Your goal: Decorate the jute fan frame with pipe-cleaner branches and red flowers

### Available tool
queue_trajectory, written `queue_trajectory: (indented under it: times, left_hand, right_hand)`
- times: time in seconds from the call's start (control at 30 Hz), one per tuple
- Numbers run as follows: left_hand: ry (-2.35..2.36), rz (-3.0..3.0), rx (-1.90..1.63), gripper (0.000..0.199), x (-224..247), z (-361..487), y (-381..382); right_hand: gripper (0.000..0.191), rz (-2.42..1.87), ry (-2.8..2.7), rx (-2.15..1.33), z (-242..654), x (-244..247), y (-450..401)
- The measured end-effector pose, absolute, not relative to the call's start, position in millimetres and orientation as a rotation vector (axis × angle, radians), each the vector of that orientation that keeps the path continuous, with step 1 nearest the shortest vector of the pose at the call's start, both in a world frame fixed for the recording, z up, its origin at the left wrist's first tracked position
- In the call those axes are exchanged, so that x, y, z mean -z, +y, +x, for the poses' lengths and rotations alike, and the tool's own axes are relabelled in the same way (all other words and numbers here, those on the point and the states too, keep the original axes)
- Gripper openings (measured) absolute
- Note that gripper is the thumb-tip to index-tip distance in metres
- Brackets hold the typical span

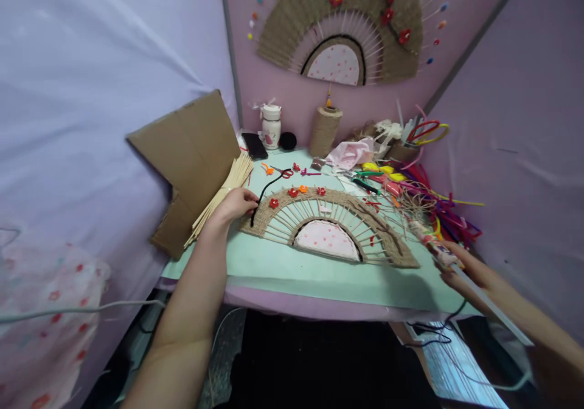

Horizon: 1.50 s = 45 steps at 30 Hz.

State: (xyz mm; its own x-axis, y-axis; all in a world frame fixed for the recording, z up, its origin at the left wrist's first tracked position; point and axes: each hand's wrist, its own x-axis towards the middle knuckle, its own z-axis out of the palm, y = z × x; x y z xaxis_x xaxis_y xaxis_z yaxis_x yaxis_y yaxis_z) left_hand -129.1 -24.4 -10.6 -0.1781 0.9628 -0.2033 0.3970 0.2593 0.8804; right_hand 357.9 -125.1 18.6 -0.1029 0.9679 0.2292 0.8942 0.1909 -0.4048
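A fan-shaped craft of brown twine lies on the table, with red and orange flowers along its upper edge, thin ribs, and a pink dotted half-circle at its base. At its left end my left hand pinches a black pipe cleaner; its lower end lies on the twine and its upper end curves up beyond the fan's edge. To the right of the fan, my right hand is wrapped round a patterned glue gun. A long pale glue stick sticks out of its back.
A bundle of thin sticks leans by brown cardboard on the left. Behind stand a bottle and a twine spool. Pliers and colourful pipe cleaners crowd the right. A larger finished fan hangs on the wall.
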Motion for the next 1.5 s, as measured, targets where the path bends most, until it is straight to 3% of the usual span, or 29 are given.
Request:
queue_trajectory:
  times: [0.23,0.37,0.73,0.93,1.27,1.5]
  left_hand:
    - [1.642,1.342,-0.849,0.006,11.3,-129.7,-28.5]
    - [1.632,1.275,-0.832,0.008,11.3,-126.4,-28.5]
    - [1.514,1.321,-0.85,0.009,17.6,-134.7,-30.7]
    - [1.631,1.389,-0.911,0.025,19.5,-132.6,-33.0]
    - [1.45,1.259,-1.002,0.021,19.1,-133.7,-29.8]
    - [1.482,1.296,-1.03,0.02,20.2,-140.1,-27.6]
  right_hand:
    - [0.043,-1.695,-1.929,-1.142,224.0,-20.3,-123.4]
    - [0.04,-1.348,-1.826,-1.451,158.0,-6.1,-109.1]
    - [0.034,-1.32,-1.665,-1.558,89.4,7.1,-82.9]
    - [0.035,-1.381,-1.74,-1.494,88.0,13.9,-77.5]
    - [0.024,-1.405,-1.568,-1.722,79.8,-7.2,-85.9]
    - [0.031,-1.445,-1.74,-1.737,75.7,-12.0,-76.7]
